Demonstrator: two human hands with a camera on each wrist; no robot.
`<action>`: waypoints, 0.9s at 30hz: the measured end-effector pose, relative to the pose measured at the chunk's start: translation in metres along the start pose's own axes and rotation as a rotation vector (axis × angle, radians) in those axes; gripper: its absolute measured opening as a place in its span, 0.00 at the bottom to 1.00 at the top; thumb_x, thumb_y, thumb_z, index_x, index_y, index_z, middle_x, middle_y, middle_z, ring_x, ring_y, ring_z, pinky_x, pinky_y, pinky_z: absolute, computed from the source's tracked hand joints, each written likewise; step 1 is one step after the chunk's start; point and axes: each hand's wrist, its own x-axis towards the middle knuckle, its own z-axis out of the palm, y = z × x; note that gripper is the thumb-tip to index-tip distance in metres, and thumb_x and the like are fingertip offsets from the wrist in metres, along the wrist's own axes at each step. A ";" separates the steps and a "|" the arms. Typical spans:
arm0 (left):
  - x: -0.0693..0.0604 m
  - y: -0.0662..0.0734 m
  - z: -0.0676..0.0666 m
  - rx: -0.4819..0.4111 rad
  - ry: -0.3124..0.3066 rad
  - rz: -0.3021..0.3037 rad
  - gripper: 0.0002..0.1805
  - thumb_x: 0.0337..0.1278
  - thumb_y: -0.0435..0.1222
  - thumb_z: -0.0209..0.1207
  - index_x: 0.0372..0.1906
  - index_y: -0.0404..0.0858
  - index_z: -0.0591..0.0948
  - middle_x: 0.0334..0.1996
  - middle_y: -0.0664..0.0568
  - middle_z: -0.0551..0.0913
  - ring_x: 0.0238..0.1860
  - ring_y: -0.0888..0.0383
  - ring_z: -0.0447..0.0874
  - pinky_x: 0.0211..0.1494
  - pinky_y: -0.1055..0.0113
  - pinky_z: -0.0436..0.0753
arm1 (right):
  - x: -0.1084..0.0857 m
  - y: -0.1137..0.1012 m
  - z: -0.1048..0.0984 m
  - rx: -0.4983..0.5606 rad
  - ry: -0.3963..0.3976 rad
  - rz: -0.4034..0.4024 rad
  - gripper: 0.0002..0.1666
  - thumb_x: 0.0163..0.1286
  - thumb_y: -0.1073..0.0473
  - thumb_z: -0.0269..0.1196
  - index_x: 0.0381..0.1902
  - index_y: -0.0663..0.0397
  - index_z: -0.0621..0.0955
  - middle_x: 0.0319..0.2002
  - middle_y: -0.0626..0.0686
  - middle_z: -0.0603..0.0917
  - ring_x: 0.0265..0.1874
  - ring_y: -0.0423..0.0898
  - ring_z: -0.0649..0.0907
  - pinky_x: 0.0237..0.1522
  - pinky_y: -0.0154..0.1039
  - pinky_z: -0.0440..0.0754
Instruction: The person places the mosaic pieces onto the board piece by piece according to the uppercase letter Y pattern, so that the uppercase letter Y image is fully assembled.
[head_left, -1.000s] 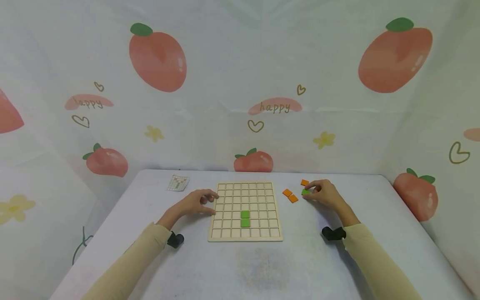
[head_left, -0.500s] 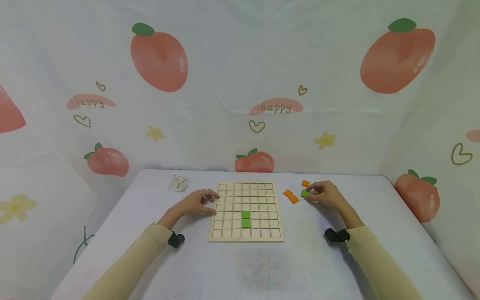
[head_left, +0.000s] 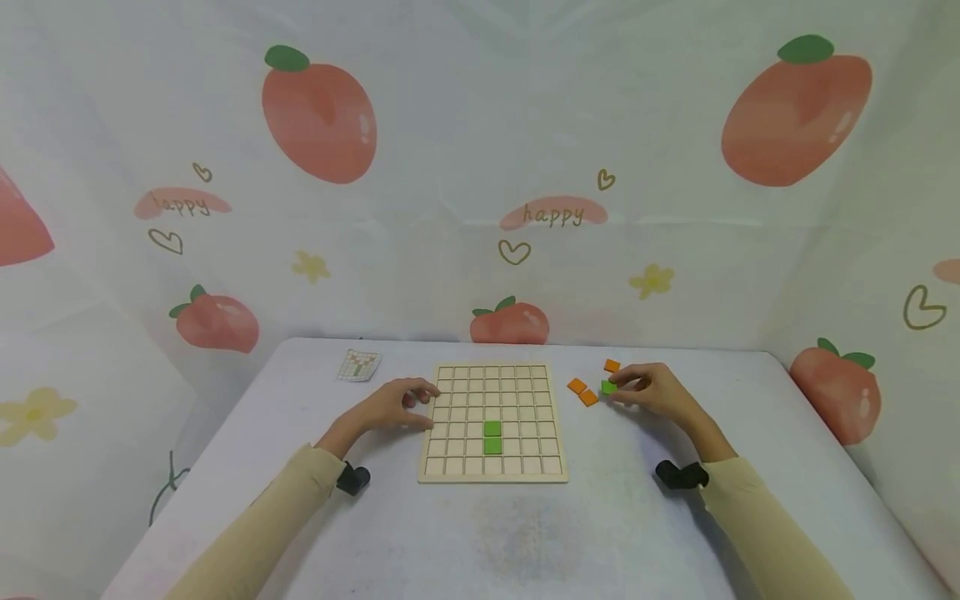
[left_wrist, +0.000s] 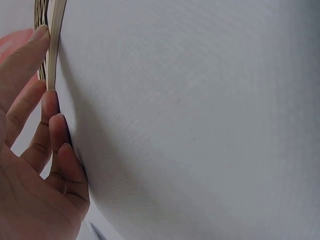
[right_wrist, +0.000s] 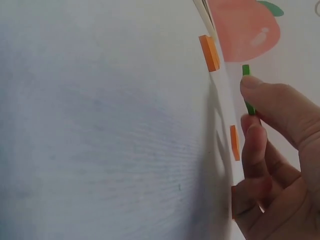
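Note:
In the head view a square wooden grid board (head_left: 425, 469) lies on the table, two green tiles (head_left: 492, 428) set in neighbouring cells of one column. My left hand (head_left: 388, 404) is at the board's left edge, thumb and fingertips spread along it; the left wrist view shows them touching the board's side (left_wrist: 56, 45). To the right of the board, my right hand (head_left: 654, 392) pinches a green square tile (head_left: 608, 387) between thumb and finger. The right wrist view has this green tile (right_wrist: 246, 71) edge-on and raised off the table, partly covered by the thumb.
Three orange tiles lie around the right hand: two (head_left: 577, 386) touching or nearly so, nearer the board, and one (head_left: 612, 365) behind. A creased paper card (head_left: 359, 365) printed with a grid lies at the back left. A fruit-patterned cloth (head_left: 420, 275) hangs behind the table.
The right hand has shifted very slightly rightward and toward the person, and more of the green tile shows past its fingertips. The left hand and the board hold their places.

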 end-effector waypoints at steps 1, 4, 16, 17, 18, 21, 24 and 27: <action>0.000 0.001 0.000 0.001 0.000 -0.003 0.28 0.50 0.39 0.77 0.58 0.39 0.82 0.43 0.55 0.79 0.43 0.54 0.76 0.51 0.55 0.76 | -0.001 0.000 0.000 0.008 -0.007 0.001 0.19 0.62 0.62 0.75 0.49 0.65 0.86 0.43 0.60 0.86 0.32 0.52 0.85 0.32 0.39 0.81; 0.000 0.002 0.000 0.002 0.000 -0.016 0.28 0.50 0.39 0.77 0.58 0.39 0.82 0.43 0.55 0.79 0.43 0.54 0.76 0.52 0.56 0.76 | -0.003 -0.001 0.001 0.024 -0.018 0.002 0.19 0.62 0.62 0.76 0.49 0.64 0.86 0.44 0.59 0.86 0.33 0.52 0.85 0.33 0.40 0.81; -0.001 0.002 0.000 0.011 -0.004 -0.011 0.29 0.51 0.39 0.77 0.59 0.38 0.82 0.43 0.54 0.79 0.44 0.54 0.76 0.52 0.55 0.76 | -0.004 -0.011 0.014 0.106 -0.071 -0.049 0.18 0.61 0.63 0.76 0.47 0.64 0.86 0.43 0.59 0.86 0.32 0.52 0.85 0.34 0.37 0.81; -0.001 0.002 0.000 0.010 -0.003 -0.012 0.29 0.51 0.39 0.77 0.59 0.38 0.82 0.43 0.54 0.79 0.44 0.54 0.76 0.52 0.55 0.76 | -0.004 -0.013 0.016 0.110 -0.080 -0.065 0.18 0.61 0.64 0.76 0.47 0.65 0.86 0.43 0.59 0.86 0.31 0.53 0.85 0.34 0.37 0.81; -0.001 0.002 0.000 0.008 -0.003 -0.013 0.29 0.51 0.39 0.77 0.58 0.39 0.82 0.43 0.55 0.79 0.44 0.54 0.76 0.52 0.56 0.76 | -0.004 -0.016 0.018 0.113 -0.088 -0.077 0.17 0.61 0.64 0.75 0.47 0.65 0.86 0.42 0.59 0.86 0.31 0.53 0.85 0.34 0.37 0.81; -0.001 0.002 0.000 0.010 -0.002 -0.011 0.29 0.50 0.39 0.77 0.58 0.39 0.82 0.43 0.55 0.79 0.43 0.54 0.76 0.52 0.56 0.76 | -0.004 -0.022 0.025 0.126 -0.108 -0.116 0.16 0.60 0.66 0.76 0.46 0.65 0.86 0.42 0.59 0.86 0.31 0.53 0.85 0.34 0.36 0.81; -0.001 0.001 0.000 0.007 -0.001 -0.007 0.29 0.50 0.39 0.77 0.58 0.38 0.82 0.43 0.55 0.79 0.43 0.54 0.76 0.52 0.56 0.76 | -0.003 -0.028 0.033 0.124 -0.114 -0.156 0.16 0.58 0.67 0.76 0.44 0.64 0.87 0.40 0.58 0.85 0.30 0.51 0.84 0.33 0.35 0.80; -0.001 0.001 0.000 0.005 0.000 0.000 0.29 0.50 0.39 0.77 0.58 0.38 0.82 0.43 0.55 0.79 0.43 0.54 0.76 0.52 0.56 0.76 | 0.000 -0.034 0.041 0.106 -0.114 -0.210 0.16 0.57 0.68 0.77 0.43 0.65 0.87 0.38 0.57 0.84 0.29 0.50 0.81 0.32 0.35 0.79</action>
